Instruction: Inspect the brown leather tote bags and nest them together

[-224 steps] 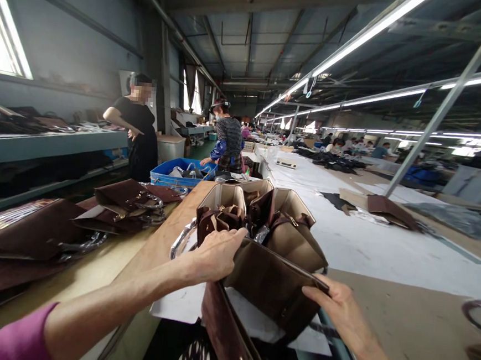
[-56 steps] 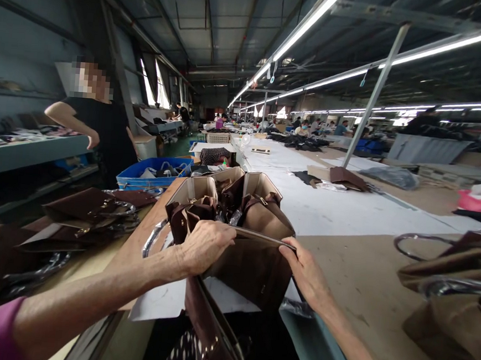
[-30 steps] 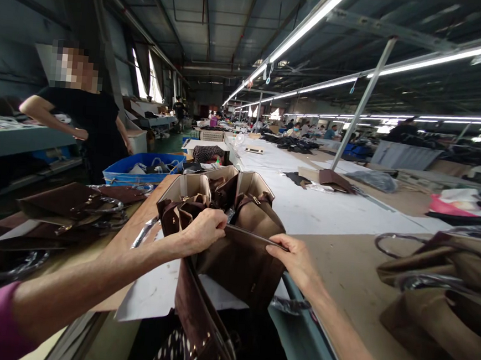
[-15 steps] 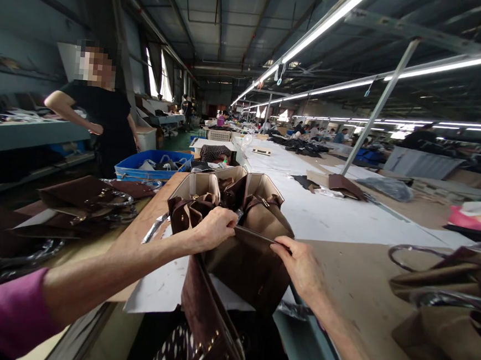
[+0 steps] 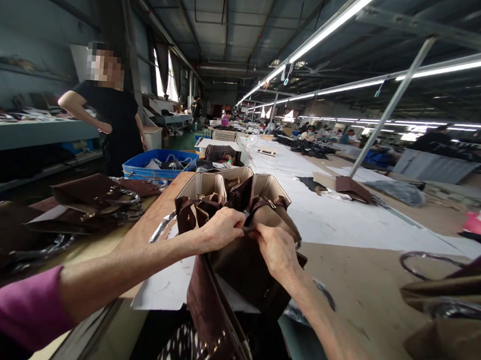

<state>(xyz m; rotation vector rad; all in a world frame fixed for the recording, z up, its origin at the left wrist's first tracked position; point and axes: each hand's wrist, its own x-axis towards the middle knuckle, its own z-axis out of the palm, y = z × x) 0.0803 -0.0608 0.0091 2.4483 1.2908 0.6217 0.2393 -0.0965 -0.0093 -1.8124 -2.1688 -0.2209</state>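
Observation:
A brown handbag (image 5: 242,269) with tan inner panels stands at the table's near edge, its top spread apart. My left hand (image 5: 225,230) is closed on the upper edge of its near panel. Close beside it, my right hand (image 5: 275,249) pinches the same edge, the two sets of fingertips almost meeting. A dark brown flap with gold-coloured metal fittings (image 5: 217,317) hangs from the bag toward my lap. Behind my hands, the tan compartments (image 5: 204,184) stand open. A plastic-wrapped handle (image 5: 162,226) shows at the bag's left side.
Several brown bags (image 5: 93,196) lie on the left, and more bags (image 5: 460,291) lie on the right. A blue bin (image 5: 158,165) stands beyond the table's left side. A person in black (image 5: 114,114) stands at the left. A slanted metal post (image 5: 392,106) rises from the tables.
My right hand has slid left along the panel edge, close to my left hand. My left hand keeps its grip. The whole view has shifted slightly.

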